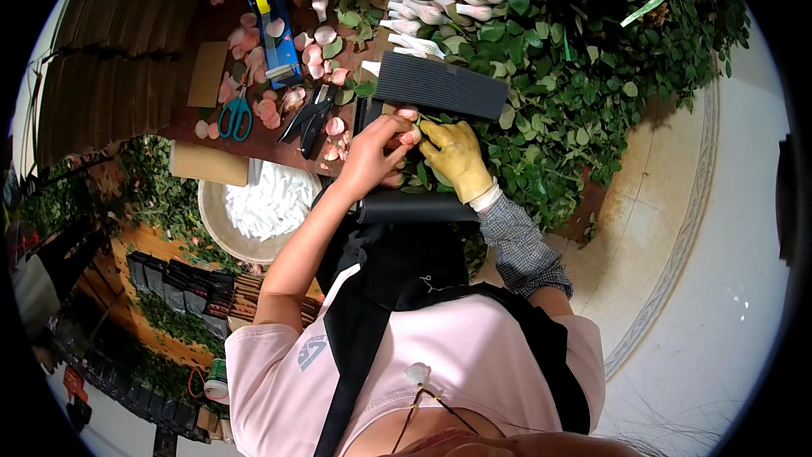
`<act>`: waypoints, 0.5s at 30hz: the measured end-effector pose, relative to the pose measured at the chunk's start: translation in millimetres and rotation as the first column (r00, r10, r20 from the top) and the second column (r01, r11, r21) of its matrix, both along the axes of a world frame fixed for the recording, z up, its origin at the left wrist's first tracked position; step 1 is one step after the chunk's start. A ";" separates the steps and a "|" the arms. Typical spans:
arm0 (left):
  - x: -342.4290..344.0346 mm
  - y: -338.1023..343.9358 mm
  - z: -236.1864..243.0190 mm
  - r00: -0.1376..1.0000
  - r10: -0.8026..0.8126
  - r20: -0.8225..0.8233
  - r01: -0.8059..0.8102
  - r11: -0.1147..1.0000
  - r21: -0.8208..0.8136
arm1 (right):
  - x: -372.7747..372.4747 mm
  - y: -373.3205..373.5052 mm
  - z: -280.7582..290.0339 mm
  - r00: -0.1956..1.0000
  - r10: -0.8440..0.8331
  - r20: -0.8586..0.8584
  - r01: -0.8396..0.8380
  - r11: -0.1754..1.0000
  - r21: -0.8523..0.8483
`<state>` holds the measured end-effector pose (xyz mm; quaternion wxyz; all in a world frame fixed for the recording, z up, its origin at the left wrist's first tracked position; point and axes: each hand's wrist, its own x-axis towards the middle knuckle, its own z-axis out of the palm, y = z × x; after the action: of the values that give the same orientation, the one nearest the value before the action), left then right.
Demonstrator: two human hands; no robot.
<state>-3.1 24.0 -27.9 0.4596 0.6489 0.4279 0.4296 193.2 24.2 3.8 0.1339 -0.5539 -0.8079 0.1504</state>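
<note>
Bare and with its fingers pinched, my left hand (372, 155) holds a pink rose (410, 136) by its petals. My right hand (458, 158), in a yellow glove with a checked sleeve above it, is closed at the same rose, just under the bloom; the stem is mostly hidden by its fingers. Another pink rose (407, 112) lies just beyond my fingertips, beside a black ribbed sheet (441, 85). Loose petals (335, 126) and black hand pliers (312, 118) are on the dark red table left of my left hand.
A blue tape dispenser (279, 46) and teal scissors (236, 117) lie among petals. Netted rose heads (448, 0) pile up at the back, leafy stems (558, 93) at right. A bowl (216, 233) of white tubes stands lower left, stacked cardboard (118, 25) far left.
</note>
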 end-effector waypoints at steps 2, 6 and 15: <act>0.2 -1.9 -5.4 1.000 0.007 -0.005 -0.007 1.000 -0.026 | -1.3 -0.2 1.4 1.000 0.003 -0.001 -0.003 1.000 0.012; -3.2 -4.5 -2.1 1.000 0.027 -0.016 -0.028 0.998 -0.059 | -1.5 -1.5 -0.4 1.000 0.019 0.010 -0.019 1.000 0.016; 2.9 2.2 -3.9 0.984 -0.030 -0.174 0.042 0.997 0.068 | 0.6 -5.4 -18.2 0.991 -0.053 0.124 0.051 0.998 0.020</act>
<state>-0.2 26.2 -31.9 0.4048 0.7074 0.4387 0.3785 193.7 18.8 -14.4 0.0917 -0.5820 -0.8011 0.1051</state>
